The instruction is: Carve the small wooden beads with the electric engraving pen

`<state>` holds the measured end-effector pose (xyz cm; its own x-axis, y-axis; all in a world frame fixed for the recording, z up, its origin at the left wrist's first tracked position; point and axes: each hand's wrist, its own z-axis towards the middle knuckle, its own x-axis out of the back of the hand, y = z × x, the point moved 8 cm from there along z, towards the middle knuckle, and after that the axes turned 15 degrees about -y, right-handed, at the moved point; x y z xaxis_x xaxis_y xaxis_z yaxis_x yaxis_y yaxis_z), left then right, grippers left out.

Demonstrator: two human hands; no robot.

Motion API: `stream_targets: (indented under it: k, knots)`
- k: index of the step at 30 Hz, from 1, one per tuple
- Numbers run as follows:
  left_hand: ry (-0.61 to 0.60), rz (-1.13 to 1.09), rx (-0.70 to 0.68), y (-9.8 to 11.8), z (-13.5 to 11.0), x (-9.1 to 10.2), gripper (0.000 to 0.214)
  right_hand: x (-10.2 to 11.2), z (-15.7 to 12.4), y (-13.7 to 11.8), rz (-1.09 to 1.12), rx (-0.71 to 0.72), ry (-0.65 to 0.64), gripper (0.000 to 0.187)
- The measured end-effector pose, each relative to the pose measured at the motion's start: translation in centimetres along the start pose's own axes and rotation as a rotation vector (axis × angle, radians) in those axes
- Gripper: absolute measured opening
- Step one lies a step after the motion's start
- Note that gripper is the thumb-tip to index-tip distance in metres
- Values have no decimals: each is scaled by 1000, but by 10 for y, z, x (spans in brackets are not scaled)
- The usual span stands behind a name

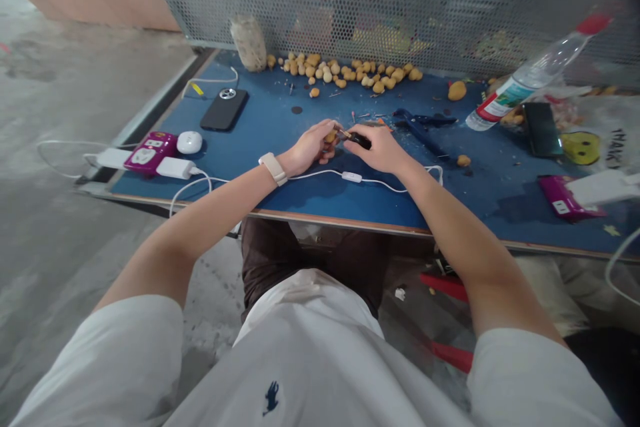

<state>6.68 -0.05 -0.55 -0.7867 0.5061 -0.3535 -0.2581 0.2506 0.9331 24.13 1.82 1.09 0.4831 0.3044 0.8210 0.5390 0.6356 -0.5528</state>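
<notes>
My left hand (309,148), with a pale watch on its wrist, is closed around a small yellowish-brown ball (331,137). In my right hand (384,148) is a black-handled tool (361,141) with a thin metal shaft. Its tip points at the ball, but fingers hide whether they touch. Both hands are close together over the blue tabletop (310,192). Behind them, loose yellowish balls (327,73) of similar colour lie in a row. Blue-handled pliers (423,133) rest just right of my right hand.
A black phone (225,110), white earbud case (189,142) and purple power socket (151,153) are at left. A white cable with an inline switch (351,177) crosses the front. A tilted plastic bottle (520,90), dark phone (543,129) and another purple socket (567,199) stand right. Perforated metal mesh (340,0) borders the back.
</notes>
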Motion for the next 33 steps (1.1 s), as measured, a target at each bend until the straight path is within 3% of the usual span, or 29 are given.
stream_targets:
  k: [5,11,17,23,33]
  knots:
    - [17,-10,3,-1,1,1,41,-5,1,0,-7,2,-47,58]
    - [-5,-26,14,0,1,-2,44,0,1,6,1,-14,24,57]
    - [19,-24,14,0,0,0,44,-4,1,-1,-8,0,-59,55]
    - [-20,-18,23,-2,3,-1,46,0,1,3,22,-11,1,59]
    - [-22,-61,53,-3,3,-1,48,0,0,2,13,-13,-9,62]
